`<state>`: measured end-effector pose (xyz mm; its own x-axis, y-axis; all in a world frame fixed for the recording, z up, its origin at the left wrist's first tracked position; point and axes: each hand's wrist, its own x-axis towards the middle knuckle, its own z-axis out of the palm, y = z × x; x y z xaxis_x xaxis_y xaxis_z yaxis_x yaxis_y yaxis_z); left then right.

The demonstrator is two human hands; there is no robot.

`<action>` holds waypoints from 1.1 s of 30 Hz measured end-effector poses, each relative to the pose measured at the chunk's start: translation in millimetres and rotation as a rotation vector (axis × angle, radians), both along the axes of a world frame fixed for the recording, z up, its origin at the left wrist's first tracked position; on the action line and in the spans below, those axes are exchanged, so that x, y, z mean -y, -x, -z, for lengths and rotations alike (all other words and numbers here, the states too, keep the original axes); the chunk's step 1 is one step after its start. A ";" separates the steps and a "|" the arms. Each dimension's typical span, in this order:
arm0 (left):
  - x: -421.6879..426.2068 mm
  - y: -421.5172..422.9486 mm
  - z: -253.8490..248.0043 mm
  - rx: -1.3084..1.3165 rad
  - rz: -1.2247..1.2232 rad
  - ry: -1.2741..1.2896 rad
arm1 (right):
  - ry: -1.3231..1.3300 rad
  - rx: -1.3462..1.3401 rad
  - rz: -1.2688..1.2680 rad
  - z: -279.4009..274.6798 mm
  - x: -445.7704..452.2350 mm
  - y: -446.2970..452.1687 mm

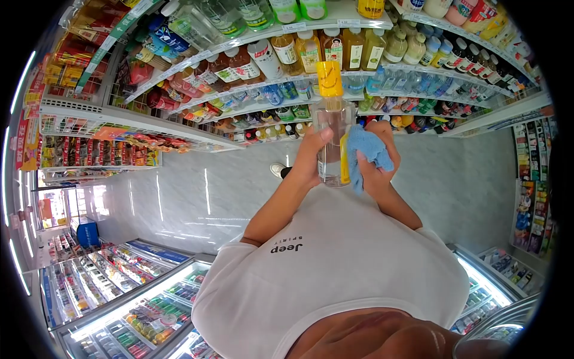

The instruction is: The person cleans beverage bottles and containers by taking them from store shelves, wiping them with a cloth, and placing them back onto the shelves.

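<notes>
A clear bottle with a yellow cap stands upright in front of my chest, a yellow label along its right side. My left hand is wrapped round its lower left side, the thumb on the front. In my right hand is a bunched light blue cloth, held against the bottle's right side. The cloth hides part of the label and some of my right fingers.
Shelves of drink bottles curve across ahead of me. Racks of packaged snacks stand at the left. Lit display cases are at the lower left. Grey floor and a shoe show below the shelves.
</notes>
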<state>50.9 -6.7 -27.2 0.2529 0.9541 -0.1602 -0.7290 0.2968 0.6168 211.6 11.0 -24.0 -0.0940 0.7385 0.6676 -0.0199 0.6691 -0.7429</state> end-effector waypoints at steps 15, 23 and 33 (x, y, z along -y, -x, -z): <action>9.6 -15.8 -9.7 -0.367 -0.085 -0.167 | 0.335 -0.286 0.102 -24.9 -11.7 8.0; -0.8 2.8 -13.0 -0.499 -0.138 -0.384 | -0.136 0.122 0.090 -28.0 -21.4 -18.4; -1.8 14.8 -8.9 -1.064 -0.189 -0.675 | -0.490 0.322 0.185 -49.3 -24.9 -23.6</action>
